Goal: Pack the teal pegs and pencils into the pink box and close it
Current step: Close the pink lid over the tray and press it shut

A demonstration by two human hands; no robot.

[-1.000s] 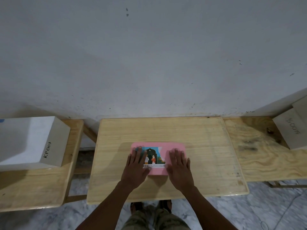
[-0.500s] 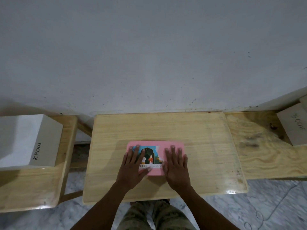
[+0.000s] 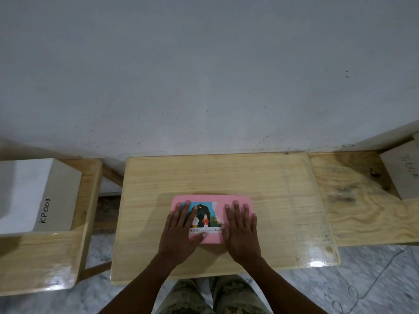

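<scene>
The pink box lies closed and flat on the middle wooden table, with a colourful picture label on its lid. My left hand rests palm down on the box's left half, fingers spread. My right hand lies flat on the right half, fingers together and pointing away from me. Neither hand grips anything. No teal pegs or pencils are in sight.
A white box marked KP003 stands on the lower wooden table at the left. Another pale box sits on the plywood table at the right. A grey wall rises right behind the tables. Marble floor lies below.
Both hands stay flat on the closed pink box. The view has tilted slightly, so the tables sit a little lower in the frame.
</scene>
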